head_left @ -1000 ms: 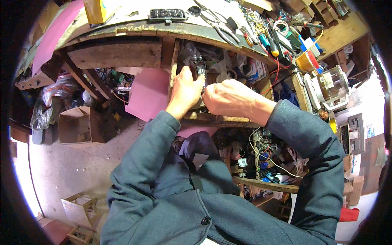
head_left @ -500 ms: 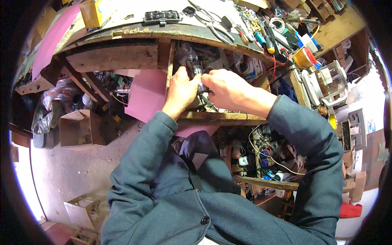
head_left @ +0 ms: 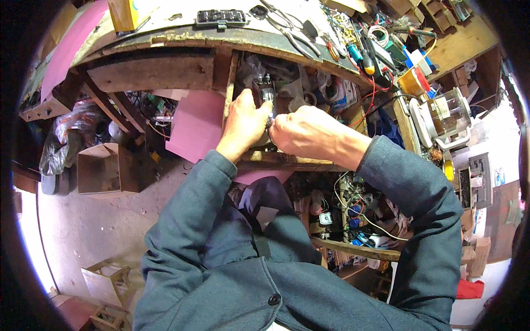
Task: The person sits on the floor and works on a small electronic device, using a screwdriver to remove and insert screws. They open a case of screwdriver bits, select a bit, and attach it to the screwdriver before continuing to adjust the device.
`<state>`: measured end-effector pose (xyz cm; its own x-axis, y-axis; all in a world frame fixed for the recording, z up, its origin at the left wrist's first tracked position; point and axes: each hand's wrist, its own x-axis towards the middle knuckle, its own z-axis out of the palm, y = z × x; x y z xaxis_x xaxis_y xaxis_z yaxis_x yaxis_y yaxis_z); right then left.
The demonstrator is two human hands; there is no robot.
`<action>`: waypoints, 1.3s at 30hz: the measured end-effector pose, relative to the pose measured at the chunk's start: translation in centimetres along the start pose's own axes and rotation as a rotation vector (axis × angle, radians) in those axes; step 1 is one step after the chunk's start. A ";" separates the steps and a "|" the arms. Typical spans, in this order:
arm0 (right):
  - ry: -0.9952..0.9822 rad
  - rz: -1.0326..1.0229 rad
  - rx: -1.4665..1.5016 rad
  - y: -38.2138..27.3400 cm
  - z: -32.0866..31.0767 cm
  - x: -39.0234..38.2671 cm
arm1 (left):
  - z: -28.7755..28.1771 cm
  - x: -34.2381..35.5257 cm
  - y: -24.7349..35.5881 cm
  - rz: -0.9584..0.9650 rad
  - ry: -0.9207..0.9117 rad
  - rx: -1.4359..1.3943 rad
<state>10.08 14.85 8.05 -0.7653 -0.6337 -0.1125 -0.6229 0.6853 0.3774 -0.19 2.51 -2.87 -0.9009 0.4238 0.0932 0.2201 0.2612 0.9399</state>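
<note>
While both forearms reach up from the lower edge in grey-blue sleeves, the hands meet just under the front edge of the wooden workbench (head_left: 165, 41), which serves as the landmark for everything else. Gripped there is a small dark device (head_left: 265, 92), a narrow boxy part standing roughly upright, its long axis running from the hands toward the bench edge above. The left hand (head_left: 243, 124) wraps it from the left and below, fingers curled closed around its lower body, thumb pressed against the near face. The right hand (head_left: 306, 132) comes in from the right, knuckles bunched and fingers drawn into a tight pinch just beside the device's lower right side; what the fingertips nip is hidden behind the knuckles, so I cannot tell whether they hold a wire, a screw or nothing. Of the two, the left hand is nearer the device, actually on it; the right touches or nearly touches at the point where both hands meet. Below the bench, left of the hands, a pink sheet (head_left: 196, 124) leans against the frame, and farther left a cardboard box (head_left: 105, 168) sits on the floor. On the benchtop, toward its right end, lie pliers (head_left: 290, 33), screwdrivers and red wire.
</note>
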 end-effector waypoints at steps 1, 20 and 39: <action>-0.017 0.045 0.035 -0.1 0.0 -0.1 | -0.2 -0.1 0.3 -0.024 -0.020 -0.030; -0.032 0.263 0.264 0.4 -0.5 0.1 | 1.0 0.7 -2.1 0.001 -0.086 -0.163; 0.046 0.460 0.306 -0.2 1.0 -2.6 | 0.0 0.3 -0.8 -0.089 -0.167 -0.283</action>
<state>12.10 16.71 7.35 -0.9660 -0.2549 0.0438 -0.2501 0.9637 0.0934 -0.65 2.46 -3.63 -0.8330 0.5526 -0.0266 0.0093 0.0622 0.9980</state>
